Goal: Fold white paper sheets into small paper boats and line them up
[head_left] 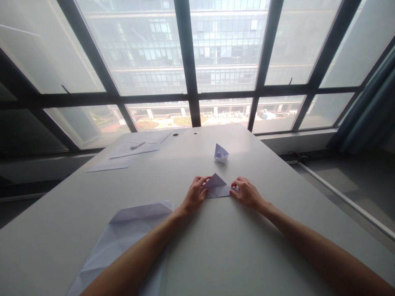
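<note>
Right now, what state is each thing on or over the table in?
Folded paper: triangular peak, held at both ends
Left hand: closed on paper's left end
Right hand: pinching its right end
Paper figure: folded into shape, untouched
Near sheet: creased, opened out
Far sheets: flat, overlapping
White pen-like item: lying on them

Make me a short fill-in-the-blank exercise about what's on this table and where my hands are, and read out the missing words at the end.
1. The folded paper piece lies ____ the left hand and the right hand.
2. The small folded paper shape stands ____ from the camera than both hands do.
3. The large creased sheet is partly hidden by the person's ____ forearm.

Missing words: between; farther; left.
</note>
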A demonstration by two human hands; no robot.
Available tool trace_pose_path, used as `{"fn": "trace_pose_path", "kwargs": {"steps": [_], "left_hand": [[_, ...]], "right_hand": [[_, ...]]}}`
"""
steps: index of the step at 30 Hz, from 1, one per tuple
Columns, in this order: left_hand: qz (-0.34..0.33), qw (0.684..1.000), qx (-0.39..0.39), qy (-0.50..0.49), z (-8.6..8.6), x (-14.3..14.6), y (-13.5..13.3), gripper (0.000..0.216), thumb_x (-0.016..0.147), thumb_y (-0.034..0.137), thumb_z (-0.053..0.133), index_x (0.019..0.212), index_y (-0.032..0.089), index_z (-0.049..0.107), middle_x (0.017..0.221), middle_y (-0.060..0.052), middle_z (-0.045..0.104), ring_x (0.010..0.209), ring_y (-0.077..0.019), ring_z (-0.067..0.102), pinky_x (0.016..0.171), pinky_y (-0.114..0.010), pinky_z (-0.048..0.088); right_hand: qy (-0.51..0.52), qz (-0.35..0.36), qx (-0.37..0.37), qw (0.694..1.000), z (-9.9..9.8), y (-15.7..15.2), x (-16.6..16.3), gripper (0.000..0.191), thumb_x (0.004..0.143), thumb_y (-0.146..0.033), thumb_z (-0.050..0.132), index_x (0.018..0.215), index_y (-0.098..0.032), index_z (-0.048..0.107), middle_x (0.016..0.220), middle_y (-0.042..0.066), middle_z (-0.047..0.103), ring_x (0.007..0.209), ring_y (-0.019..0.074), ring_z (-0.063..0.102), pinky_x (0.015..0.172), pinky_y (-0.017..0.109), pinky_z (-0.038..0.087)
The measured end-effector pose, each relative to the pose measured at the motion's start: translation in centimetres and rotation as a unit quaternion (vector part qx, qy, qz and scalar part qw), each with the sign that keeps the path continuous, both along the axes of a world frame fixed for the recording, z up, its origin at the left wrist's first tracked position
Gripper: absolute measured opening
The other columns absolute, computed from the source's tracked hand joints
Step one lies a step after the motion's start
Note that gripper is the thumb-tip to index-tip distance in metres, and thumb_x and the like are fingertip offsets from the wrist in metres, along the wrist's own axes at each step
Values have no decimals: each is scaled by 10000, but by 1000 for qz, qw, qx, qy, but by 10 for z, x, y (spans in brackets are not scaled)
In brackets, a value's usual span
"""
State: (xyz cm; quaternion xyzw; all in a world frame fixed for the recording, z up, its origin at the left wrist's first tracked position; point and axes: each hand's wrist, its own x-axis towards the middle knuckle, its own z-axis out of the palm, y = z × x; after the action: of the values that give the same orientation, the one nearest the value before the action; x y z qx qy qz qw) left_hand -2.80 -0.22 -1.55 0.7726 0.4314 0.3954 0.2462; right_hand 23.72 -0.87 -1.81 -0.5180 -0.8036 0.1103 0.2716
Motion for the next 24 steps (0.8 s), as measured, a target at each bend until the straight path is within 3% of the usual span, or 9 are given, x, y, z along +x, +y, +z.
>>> {"fn": "trace_pose_path", "kwargs": {"steps": [5, 9, 14, 18, 22, 24], "left_hand": [[-4, 996, -22, -86, 1, -3, 1, 385, 889, 135, 592, 1263, 223, 622, 1161, -67, 505, 850, -140, 605, 779, -293, 576], [-13, 991, -23, -133, 0, -5, 3, 345, 900, 227, 634, 1244, 206, 633, 1216, -86, 494, 842, -137, 622, 787, -312, 583], [-21, 985, -33, -171, -2, -6, 6, 326, 903, 258, 638, 1223, 196, 629, 1254, -102, 504, 842, -146, 658, 752, -301, 591], [0, 994, -9, -107, -6, -2, 5, 272, 900, 203, 605, 1166, 193, 656, 1233, -104, 525, 837, -156, 662, 748, -312, 598], [-9, 998, 59, 34, -8, 3, 0, 187, 886, 140, 603, 997, 211, 736, 1196, -95, 568, 1043, -233, 624, 951, -407, 531], [5, 992, 91, 87, -8, 4, -2, 183, 886, 137, 613, 950, 225, 761, 1122, -89, 599, 1059, -251, 606, 974, -427, 497]], "right_hand": [[97, 3, -28, 995, 2, 3, -4, 130, 843, -282, 672, 938, -200, 707, 915, 68, 678, 850, 215, 614, 783, 339, 469], [217, 24, -81, 972, 5, 5, -5, 131, 831, -285, 640, 880, -177, 696, 787, 46, 691, 725, 187, 624, 678, 303, 468], [328, 48, -150, 931, 4, 8, -4, 281, 820, -340, 626, 1034, -160, 640, 745, 27, 685, 668, 174, 603, 599, 276, 431], [291, 26, -113, 950, 0, 10, 0, 253, 827, -296, 579, 1037, -163, 628, 685, -4, 637, 611, 150, 544, 576, 263, 385], [204, 2, -61, 977, -2, 12, 5, 215, 813, -219, 543, 1012, -184, 618, 669, -24, 599, 608, 145, 540, 598, 259, 391], [165, -2, -53, 985, -3, 13, 7, 215, 809, -195, 535, 1011, -197, 608, 680, -27, 602, 608, 145, 546, 598, 255, 388]]}}
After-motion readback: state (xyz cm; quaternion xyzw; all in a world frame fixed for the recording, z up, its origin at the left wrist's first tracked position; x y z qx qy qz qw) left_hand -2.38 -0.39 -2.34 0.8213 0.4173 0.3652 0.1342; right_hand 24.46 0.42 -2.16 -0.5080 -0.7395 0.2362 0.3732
